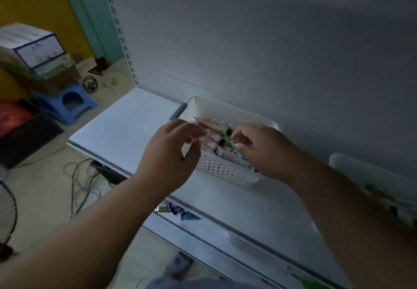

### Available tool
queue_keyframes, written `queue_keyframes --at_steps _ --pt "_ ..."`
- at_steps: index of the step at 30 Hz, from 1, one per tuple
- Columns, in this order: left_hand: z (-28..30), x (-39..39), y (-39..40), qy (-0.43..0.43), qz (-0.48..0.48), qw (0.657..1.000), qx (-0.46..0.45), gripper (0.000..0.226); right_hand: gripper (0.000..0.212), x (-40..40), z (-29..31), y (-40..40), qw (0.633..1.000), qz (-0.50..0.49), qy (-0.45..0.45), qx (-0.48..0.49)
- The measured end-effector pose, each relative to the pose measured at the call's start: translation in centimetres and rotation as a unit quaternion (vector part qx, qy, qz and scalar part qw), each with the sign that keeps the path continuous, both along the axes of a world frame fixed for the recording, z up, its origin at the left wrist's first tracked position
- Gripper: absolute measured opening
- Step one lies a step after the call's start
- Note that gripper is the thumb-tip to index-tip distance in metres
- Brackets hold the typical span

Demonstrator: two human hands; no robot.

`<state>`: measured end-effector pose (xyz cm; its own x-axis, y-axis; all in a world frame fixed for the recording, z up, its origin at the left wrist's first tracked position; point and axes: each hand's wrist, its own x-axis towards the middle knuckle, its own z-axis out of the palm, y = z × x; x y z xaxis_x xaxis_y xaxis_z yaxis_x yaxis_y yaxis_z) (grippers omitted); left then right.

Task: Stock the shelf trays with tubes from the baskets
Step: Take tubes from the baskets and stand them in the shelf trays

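Tubes (214, 130) lie packed in the white tray (225, 171) at frame centre, and you hold your left hand (171, 153) and right hand (264, 148) over it, fingers loosely curled, apparently grasping nothing, likely straightening stock.

Both my forearms are bare to the frame edge, no sleeves in view. My left hand (170, 153) and right hand (265, 151) carry no gloves, rings or watch. Grey-blue fabric (180, 284) of my clothing shows at bottom centre, blurred.
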<state>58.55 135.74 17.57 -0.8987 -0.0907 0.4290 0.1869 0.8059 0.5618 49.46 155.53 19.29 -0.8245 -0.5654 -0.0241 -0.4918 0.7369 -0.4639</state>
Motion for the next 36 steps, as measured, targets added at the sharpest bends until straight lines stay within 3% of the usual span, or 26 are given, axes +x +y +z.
queue_keyframes --at_steps 3,8,12,18,21,25,27,30,32,36 --pt "0.6 -5.2 -2.1 -0.015 -0.076 0.997 -0.001 0.023 0.013 -0.1 -0.7 -1.4 0.996 -0.043 -0.071 0.035" --pt "-0.9 -9.4 -2.8 -0.085 -0.129 0.987 -0.042 0.03 0.059 0.6 0.2 -3.8 0.949 -0.155 -0.269 0.059" --pt "-1.6 -10.4 -2.6 -0.144 -0.125 0.981 -0.035 0.033 0.077 0.9 0.5 -5.0 0.936 -0.165 -0.287 0.118" --pt "-1.8 -10.8 -2.7 -0.19 -0.123 0.973 -0.031 0.032 0.051 1.1 1.5 -4.9 0.929 -0.148 -0.299 0.162" --pt "-1.7 -10.8 -2.6 -0.19 -0.131 0.972 -0.044 0.031 0.053 1.3 1.3 -4.7 0.929 -0.151 -0.31 0.132" --pt "-1.5 -10.7 -2.6 -0.201 -0.139 0.968 -0.051 0.033 0.091 1.6 0.6 -4.4 0.944 -0.219 -0.246 -0.016" --pt "-1.3 -11.1 -2.6 -0.225 -0.151 0.96 -0.07 0.036 0.094 1.5 0.5 -3.6 0.943 -0.244 -0.188 -0.126" --pt "-0.6 -12.5 -1.7 -0.252 -0.193 0.942 -0.109 0.033 0.088 1.4 0.2 -2.2 0.899 -0.29 -0.141 -0.298" --pt "-0.4 -13.1 -0.3 -0.27 -0.26 0.916 -0.147 0.028 0.085 1.9 -0.1 -1.7 0.869 -0.306 -0.119 -0.37" --pt "-1.3 -13.5 2.5 -0.286 -0.354 0.831 -0.32 0.029 0.08 2.9 -1.0 -1.4 0.834 -0.327 -0.091 -0.434"
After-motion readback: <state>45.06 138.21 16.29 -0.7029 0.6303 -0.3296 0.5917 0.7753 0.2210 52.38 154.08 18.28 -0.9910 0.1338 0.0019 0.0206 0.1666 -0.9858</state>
